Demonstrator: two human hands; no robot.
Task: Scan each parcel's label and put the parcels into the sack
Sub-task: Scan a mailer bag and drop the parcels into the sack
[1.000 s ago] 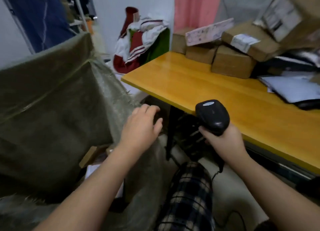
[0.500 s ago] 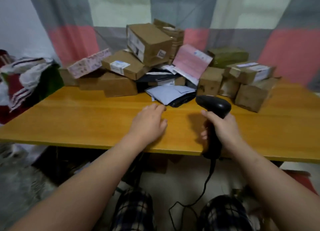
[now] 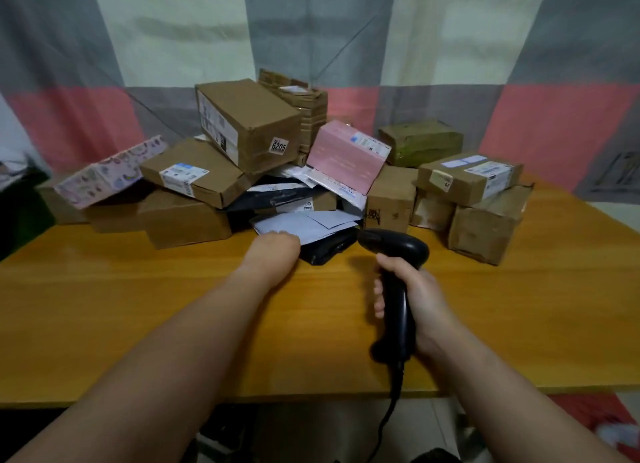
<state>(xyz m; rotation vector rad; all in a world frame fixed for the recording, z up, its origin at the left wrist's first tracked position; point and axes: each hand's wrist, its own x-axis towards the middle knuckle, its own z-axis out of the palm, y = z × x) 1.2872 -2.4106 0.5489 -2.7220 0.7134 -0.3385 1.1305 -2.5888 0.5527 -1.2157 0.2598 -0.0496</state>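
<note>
Label upward seems the wisest lift: flat black white-labelled mailer (image 3: 325,249) lies frontmost on orange wooden worktop (image 3: 138,306), left hand (image 3: 273,254) at it, its fingers hidden; right hand (image 3: 420,298) fingers (image 3: 379,289) clamp black handheld scanner (image 3: 394,254).

Tilted brown box (image 3: 247,123): sticker (image 3: 279,146) reads "6205"

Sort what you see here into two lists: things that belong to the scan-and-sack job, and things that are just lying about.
Belongs to the job:
- barcode scanner, gripped by the right hand
- pile of parcels, with the white mailer nearest the left hand

Just there:
- wooden table
- checked curtain

The sack is not in view.
</note>
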